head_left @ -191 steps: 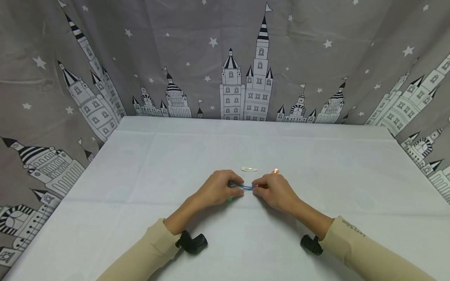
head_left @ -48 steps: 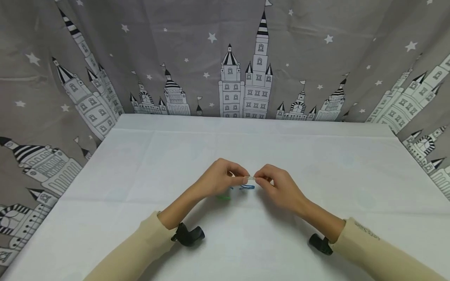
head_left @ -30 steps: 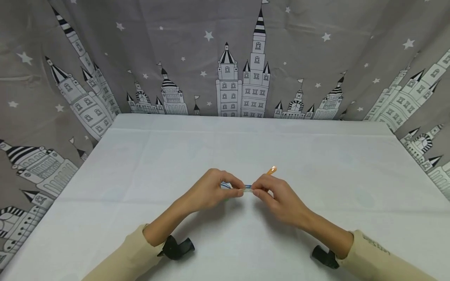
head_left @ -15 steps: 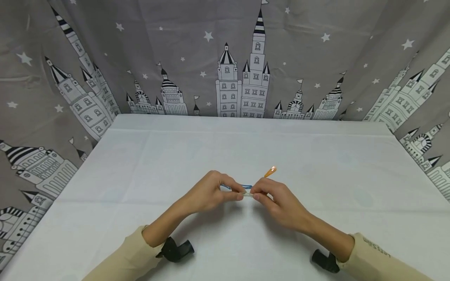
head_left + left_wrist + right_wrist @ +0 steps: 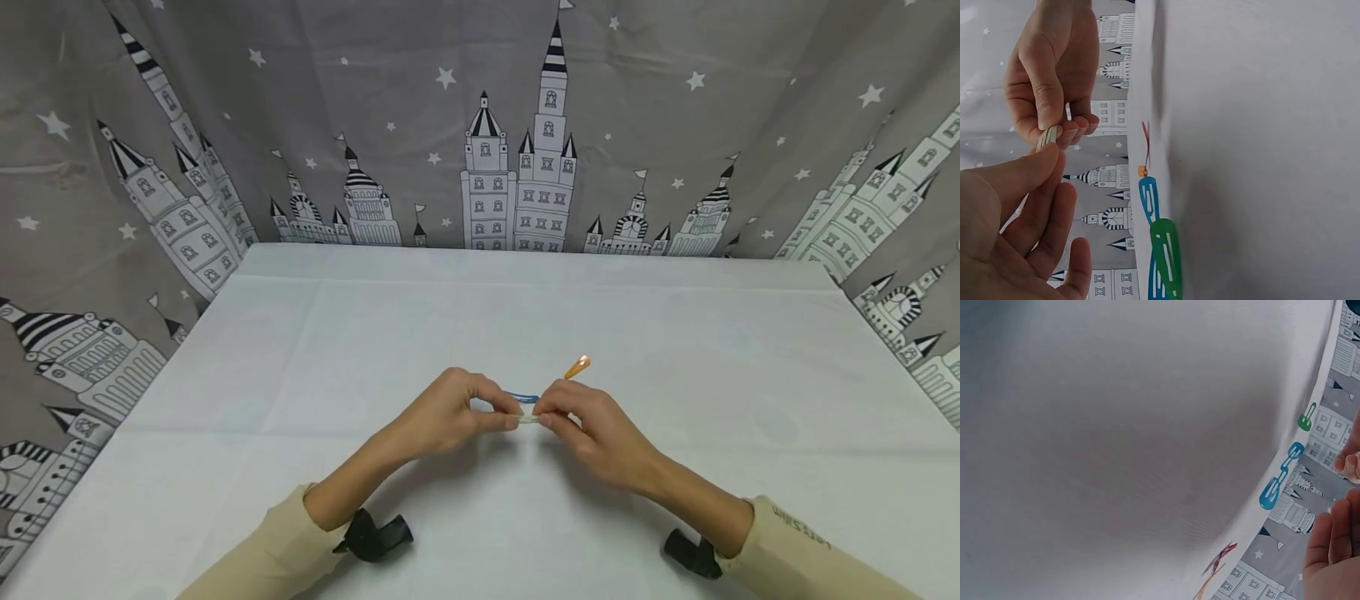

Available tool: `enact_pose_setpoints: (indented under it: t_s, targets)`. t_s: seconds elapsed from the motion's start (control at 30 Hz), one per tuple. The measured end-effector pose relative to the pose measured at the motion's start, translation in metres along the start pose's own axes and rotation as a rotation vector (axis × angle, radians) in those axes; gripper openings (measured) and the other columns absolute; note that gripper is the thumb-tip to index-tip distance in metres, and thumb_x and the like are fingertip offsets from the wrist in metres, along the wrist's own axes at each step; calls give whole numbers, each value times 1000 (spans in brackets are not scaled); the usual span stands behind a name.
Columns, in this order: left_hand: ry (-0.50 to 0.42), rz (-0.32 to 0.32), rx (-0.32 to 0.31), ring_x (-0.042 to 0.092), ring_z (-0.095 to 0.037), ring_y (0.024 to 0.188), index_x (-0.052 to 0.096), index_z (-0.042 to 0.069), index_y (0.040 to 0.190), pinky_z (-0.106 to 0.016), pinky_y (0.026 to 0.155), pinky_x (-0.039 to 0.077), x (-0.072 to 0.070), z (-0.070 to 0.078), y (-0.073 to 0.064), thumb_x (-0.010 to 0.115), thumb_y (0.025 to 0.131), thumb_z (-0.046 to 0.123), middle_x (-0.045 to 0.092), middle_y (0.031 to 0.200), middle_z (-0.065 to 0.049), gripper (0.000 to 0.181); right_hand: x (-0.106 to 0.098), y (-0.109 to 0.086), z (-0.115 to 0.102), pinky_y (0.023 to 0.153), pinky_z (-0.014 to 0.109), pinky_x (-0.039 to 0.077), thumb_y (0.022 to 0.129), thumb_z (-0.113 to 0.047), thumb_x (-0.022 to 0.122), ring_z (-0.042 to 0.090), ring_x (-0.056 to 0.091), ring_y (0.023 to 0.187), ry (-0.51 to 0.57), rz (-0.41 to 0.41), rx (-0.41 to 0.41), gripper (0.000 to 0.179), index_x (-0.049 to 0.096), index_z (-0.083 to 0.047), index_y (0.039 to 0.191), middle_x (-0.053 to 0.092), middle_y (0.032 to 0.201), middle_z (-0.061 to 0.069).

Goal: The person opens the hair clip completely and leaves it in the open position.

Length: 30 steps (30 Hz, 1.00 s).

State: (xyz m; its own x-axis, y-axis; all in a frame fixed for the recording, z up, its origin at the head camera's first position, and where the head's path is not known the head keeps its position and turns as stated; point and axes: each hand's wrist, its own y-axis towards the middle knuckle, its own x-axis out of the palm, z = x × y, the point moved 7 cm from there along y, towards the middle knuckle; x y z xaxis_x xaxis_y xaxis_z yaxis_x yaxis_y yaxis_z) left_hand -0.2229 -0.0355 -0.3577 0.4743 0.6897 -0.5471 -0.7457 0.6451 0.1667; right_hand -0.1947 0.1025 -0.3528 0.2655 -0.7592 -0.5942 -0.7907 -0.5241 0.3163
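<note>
A cream-white snap hair clip is held between both hands above the table. My left hand pinches its left end between thumb and forefinger. My right hand pinches the other end; in the left wrist view the pale clip shows narrow slots between the two thumbs. Below the hands lie blue snap clips, partly hidden by the fingers in the head view. An orange clip sticks out behind the right hand.
A green clip lies by the blue clips; the left hand hides it in the head view. Red clips lie near the orange one. A white cloth covers the table, with a grey castle-print curtain behind.
Earlier the hands were at a blue clip while the white clip lay behind them. They have since picked up the white clip and brought it nearer. Over the last half second they barely move.
</note>
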Motion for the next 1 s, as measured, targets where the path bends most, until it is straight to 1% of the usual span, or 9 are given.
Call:
enact_pose_setpoints:
  t_s: [0.17, 0.37, 0.63, 0.8, 1.0]
  targets:
    - [50, 27, -37, 58, -2, 85, 73, 19, 87, -37, 79, 46, 0, -5, 0, 72, 79, 17, 66, 83, 18, 8, 0, -1, 3, 68, 27, 42, 89, -4, 59, 12, 52, 75, -1, 11, 12, 13, 67, -14, 88, 59, 85, -6]
    - [103, 48, -47, 57, -2, 84, 72, 20, 86, -36, 79, 45, 0, -7, -1, 73, 78, 18, 65, 81, 19, 8, 2, -2, 5, 75, 30, 44, 87, -8, 62, 10, 53, 82, 4, 5, 21, 9, 68, -13, 91, 59, 87, -9]
    - [117, 67, -60, 57, -1, 84, 72, 20, 84, -34, 78, 45, 1, -11, -3, 74, 77, 16, 65, 79, 19, 8, 5, -3, 11, 74, 33, 45, 84, -12, 66, 10, 53, 84, -26, 12, 45, 14, 68, -16, 97, 59, 90, -12]
    - [119, 72, -55, 57, -1, 84, 72, 20, 84, -33, 78, 45, 2, -13, -3, 73, 78, 16, 64, 79, 19, 7, 5, -3, 12, 75, 33, 46, 82, -14, 69, 12, 54, 85, -53, 12, 69, 16, 67, -15, 98, 60, 92, -10]
    - [136, 65, -58, 57, 0, 83, 72, 20, 84, -32, 78, 44, 2, -15, -3, 72, 79, 17, 63, 80, 20, 7, 5, -2, 14, 73, 31, 47, 78, -11, 72, 13, 55, 82, -80, 44, 94, 18, 68, -13, 96, 61, 91, -6]
